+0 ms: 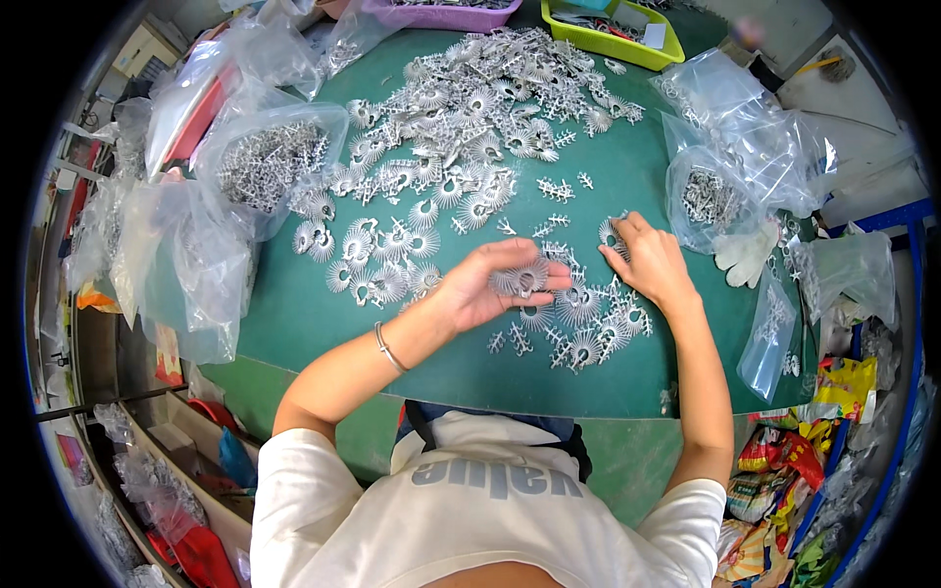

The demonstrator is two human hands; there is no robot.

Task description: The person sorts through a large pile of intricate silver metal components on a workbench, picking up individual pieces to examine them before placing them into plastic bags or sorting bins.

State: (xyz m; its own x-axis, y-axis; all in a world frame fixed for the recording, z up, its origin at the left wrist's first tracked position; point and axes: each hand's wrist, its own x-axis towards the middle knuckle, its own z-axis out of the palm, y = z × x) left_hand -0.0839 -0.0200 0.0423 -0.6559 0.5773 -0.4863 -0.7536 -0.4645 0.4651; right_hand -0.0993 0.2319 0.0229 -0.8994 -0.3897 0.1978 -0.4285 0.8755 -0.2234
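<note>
Palm up over the green table, my left hand has a few silver fan-shaped metal pieces lying in its curled fingers. To the right, my right hand pinches another fan-shaped piece at the tabletop. Below and between the hands lies a small group of fan-shaped pieces mixed with branched, fishbone-like silver pieces. A few loose branched pieces lie farther off. Exactly how many pieces my left palm holds is hidden by overlap.
A large heap of silver pieces covers the far middle. Plastic bags of branched pieces stand left and right. A purple basket and a yellow-green basket sit at the back. A white glove lies right.
</note>
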